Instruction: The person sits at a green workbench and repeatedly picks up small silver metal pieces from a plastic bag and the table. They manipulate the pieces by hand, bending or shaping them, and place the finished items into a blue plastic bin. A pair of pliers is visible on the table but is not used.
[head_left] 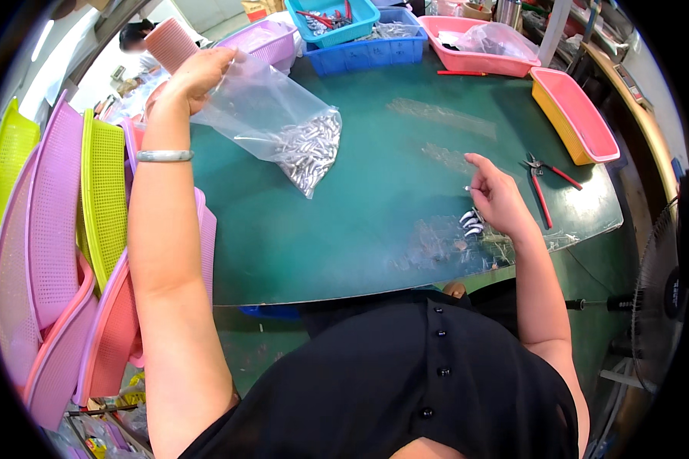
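Our left hand [199,76] lifts a clear plastic bag [272,115] of small metal parts above the green table [360,222], fingers pinched on its top. Our right hand [497,200] rests near loose metal parts [471,222], fingers loosely curled and holding nothing; red-handled pliers [542,183] lie just right, with stacked baskets [61,229] on the left.

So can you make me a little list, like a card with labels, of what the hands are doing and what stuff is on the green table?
left hand: raised, gripping the top of a clear plastic bag
bag contents: small silvery metal pieces, gathered at the bottom
right hand: resting on the green table, by a few loose metal parts
pliers: red handles, lying right of that hand
baskets: pink, blue and teal at the far edge
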Demonstrator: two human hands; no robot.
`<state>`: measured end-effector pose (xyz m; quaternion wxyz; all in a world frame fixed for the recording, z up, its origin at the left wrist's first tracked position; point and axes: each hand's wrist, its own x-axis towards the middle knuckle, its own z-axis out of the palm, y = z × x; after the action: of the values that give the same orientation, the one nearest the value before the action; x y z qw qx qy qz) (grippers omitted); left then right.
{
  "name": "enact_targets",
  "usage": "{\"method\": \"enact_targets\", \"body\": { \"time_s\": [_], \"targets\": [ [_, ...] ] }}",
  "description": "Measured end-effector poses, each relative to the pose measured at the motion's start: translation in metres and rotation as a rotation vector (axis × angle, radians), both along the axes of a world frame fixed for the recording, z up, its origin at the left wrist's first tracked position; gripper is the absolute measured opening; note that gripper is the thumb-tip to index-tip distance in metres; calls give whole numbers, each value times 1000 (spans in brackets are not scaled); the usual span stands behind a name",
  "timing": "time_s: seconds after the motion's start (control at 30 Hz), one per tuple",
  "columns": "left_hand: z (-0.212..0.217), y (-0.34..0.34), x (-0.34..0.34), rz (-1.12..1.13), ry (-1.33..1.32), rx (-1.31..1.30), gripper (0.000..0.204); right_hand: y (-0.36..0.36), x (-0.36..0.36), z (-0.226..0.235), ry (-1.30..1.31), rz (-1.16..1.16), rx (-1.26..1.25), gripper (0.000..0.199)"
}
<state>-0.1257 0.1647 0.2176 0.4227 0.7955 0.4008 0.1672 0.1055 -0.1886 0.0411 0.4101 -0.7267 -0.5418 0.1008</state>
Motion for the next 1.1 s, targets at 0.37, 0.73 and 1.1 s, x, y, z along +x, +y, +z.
{"method": "enact_targets", "body": {
  "time_s": [0.37,0.73,1.1],
  "targets": [
    [-33,-94,36,-301,-365,569,18,0,-14,8,13,93,199,53],
    [-158,-208,86,-729,-97,-44,23,-10,-37,34,-153,203,152,55],
    [-190,-220,91,-608,-402,-393,15,-20,-30,19,-22,102,230,54]
  ]
}}
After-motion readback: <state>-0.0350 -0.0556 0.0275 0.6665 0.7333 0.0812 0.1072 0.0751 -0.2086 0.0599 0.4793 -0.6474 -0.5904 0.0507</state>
